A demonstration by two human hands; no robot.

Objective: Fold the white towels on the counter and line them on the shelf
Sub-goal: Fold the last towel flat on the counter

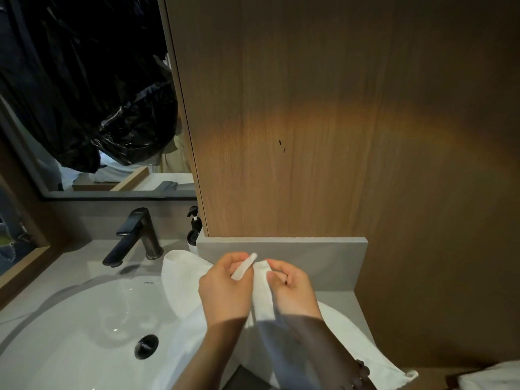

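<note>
Left hand [225, 288] and right hand [294, 291] each pinch a white towel [183, 274] edge, close together. Towel drapes partly into sink [84, 319], right side.

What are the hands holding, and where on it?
A white towel. The left hand and right hand each pinch its raised top edge, close together; the rest drapes down over the counter.
</note>
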